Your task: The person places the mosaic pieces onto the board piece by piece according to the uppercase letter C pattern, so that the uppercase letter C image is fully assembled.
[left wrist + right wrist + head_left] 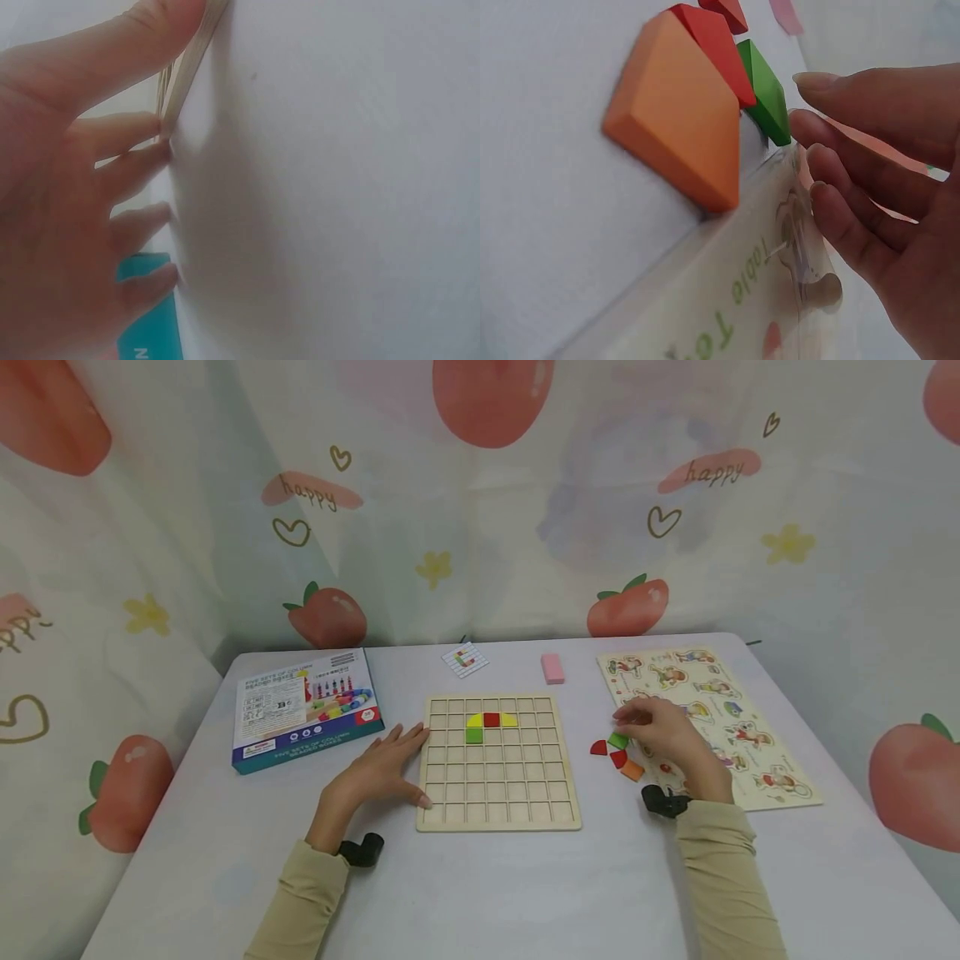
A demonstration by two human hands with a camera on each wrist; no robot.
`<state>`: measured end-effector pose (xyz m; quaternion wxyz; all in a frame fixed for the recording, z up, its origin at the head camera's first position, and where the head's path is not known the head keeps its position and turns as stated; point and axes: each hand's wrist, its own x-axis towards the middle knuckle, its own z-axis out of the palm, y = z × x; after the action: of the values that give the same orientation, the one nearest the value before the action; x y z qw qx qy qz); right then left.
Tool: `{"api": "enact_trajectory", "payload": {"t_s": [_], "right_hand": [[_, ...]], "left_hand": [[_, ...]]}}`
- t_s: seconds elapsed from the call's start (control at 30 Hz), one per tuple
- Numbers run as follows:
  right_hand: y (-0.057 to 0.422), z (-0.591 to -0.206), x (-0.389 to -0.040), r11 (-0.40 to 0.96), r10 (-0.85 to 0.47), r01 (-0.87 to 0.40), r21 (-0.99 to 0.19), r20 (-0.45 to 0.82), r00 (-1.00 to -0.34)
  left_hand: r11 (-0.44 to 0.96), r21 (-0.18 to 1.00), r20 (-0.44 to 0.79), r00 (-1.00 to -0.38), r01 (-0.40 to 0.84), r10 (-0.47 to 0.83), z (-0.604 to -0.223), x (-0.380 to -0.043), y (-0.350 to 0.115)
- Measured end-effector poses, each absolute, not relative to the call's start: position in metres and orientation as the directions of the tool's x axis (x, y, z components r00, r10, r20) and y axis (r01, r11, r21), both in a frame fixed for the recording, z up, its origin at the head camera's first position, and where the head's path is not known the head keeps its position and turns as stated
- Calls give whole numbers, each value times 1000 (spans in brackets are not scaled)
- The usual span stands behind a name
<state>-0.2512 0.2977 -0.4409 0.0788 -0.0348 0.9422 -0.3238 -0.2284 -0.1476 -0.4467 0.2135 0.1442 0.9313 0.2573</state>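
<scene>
One bead-set box [303, 714] lies far left. The left hand [381, 768], fingers spread, touches one wooden grid board [497, 793] bearing two yellow tiles [475, 721], one red tile [491, 720] and one green tile [474, 736]. The right hand [663, 735], thumb and fingertips slightly apart, is near four loose tiles [632, 770]: two red, one green, one orange.

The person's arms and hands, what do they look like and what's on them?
Both arms have long beige sleeves: the left sleeve and the right sleeve look wrinkled. Near the cuffs are a black left wrist camera and a black right wrist camera. The left hand and right hand are bare, without gloves.
</scene>
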Motion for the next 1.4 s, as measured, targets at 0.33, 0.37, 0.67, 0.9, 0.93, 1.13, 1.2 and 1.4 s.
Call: {"api": "enact_trajectory", "payload": {"t_s": [0.33,0.37,0.67,0.9,0.93,1.13,1.2,1.4], "right_hand": [[301,-439,-251,789,-145,-13,-614,-166,-975],[301,-439,-252,792,-152,-19,-610,-167,-974],[296,-442,-255,815,-153,-11,-579,-197,-969],[295,-444,-256,818,-151,-13,-575,-192,-970],[294,-443,-255,818,-151,-15,-575,-190,-970],[290,-441,-255,819,-145,-14,-574,-184,-972],[290,-440,-255,818,-149,-24,-575,-171,-974],[284,-440,-255,786,-198,-103,-610,-90,-976]], "left_hand": [[826,541,-321,-869,158,376,-446,-228,-148],[825,542,-320,-869,159,377,-447,-228,-148],[817,551,-312,-867,168,389,-445,-227,-148],[821,545,-315,-866,170,389,-446,-228,-148],[821,545,-315,-866,171,389,-446,-228,-147],[820,547,-317,-865,168,389,-446,-228,-148],[820,547,-318,-864,169,390,-446,-228,-148],[823,542,-326,-861,167,389,-446,-227,-147]]}}
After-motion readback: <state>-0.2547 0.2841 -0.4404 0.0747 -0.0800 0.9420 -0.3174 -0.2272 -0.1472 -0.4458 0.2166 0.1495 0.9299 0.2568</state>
